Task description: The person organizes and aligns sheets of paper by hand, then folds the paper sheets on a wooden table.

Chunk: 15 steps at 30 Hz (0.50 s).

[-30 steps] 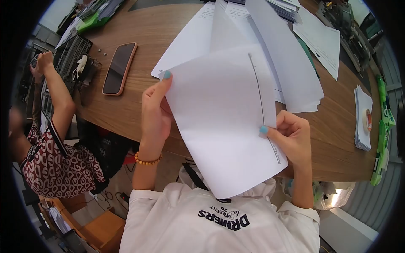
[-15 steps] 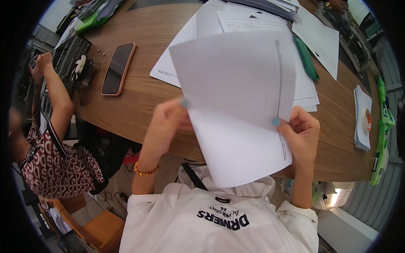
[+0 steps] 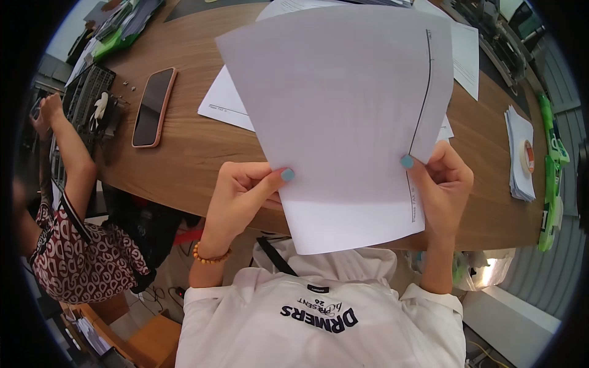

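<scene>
A white sheet of paper (image 3: 346,129) is held up over the table's near edge, slightly curved, with a dark line and small print along its right side. My left hand (image 3: 242,193) pinches its left edge, thumb in front and fingers behind. At the right edge, my right hand (image 3: 446,181) grips the sheet the same way, its thumb beside the dark line. Behind the sheet, other printed papers (image 3: 224,104) lie on the wooden table (image 3: 184,175), mostly hidden by it.
A phone (image 3: 154,109) lies at left. Small paper slips (image 3: 518,165) with a tape roll (image 3: 526,156) lie at right, beside a bright green object (image 3: 552,178). Another person (image 3: 80,245) sits at left near a keyboard (image 3: 89,89). Green-edged folders (image 3: 116,40) stand at upper left.
My left hand, blurred at the sheet's edge before, now pinches it firmly. The sheet has risen and spread wider, covering the green cutter-like tool and more papers behind. My right hand keeps its grip.
</scene>
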Motion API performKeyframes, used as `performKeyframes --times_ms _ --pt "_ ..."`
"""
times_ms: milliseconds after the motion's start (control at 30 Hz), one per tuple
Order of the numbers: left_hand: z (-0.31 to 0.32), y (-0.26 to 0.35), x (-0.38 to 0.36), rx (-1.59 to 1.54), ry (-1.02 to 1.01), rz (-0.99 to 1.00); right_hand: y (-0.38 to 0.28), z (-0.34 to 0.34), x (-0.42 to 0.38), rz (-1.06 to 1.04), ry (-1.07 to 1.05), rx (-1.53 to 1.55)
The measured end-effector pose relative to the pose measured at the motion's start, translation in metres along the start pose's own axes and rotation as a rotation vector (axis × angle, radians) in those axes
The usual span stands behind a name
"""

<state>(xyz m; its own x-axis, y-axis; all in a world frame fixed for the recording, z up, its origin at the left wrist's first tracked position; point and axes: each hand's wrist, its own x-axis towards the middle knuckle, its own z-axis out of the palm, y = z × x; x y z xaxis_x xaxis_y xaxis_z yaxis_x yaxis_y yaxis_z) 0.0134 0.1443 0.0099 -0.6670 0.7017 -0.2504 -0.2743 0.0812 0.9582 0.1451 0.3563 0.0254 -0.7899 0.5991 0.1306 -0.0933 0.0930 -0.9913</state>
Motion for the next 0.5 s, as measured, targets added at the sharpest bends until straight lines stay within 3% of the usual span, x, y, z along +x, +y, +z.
performKeyframes --times_ms 167,267,400,500 --pt "0.006 0.003 0.001 -0.064 -0.160 -0.144 0.005 -0.007 0.001 -0.023 0.073 0.029" --pt "0.009 -0.002 0.001 0.041 -0.079 -0.131 0.008 -0.006 0.002 -0.029 0.081 0.042" --pt "0.011 0.002 -0.002 -0.061 -0.081 -0.176 0.008 -0.004 0.004 -0.020 0.090 0.031" --pt "0.006 -0.003 -0.009 -0.042 -0.166 -0.238 0.004 -0.003 0.005 -0.007 0.040 -0.095"
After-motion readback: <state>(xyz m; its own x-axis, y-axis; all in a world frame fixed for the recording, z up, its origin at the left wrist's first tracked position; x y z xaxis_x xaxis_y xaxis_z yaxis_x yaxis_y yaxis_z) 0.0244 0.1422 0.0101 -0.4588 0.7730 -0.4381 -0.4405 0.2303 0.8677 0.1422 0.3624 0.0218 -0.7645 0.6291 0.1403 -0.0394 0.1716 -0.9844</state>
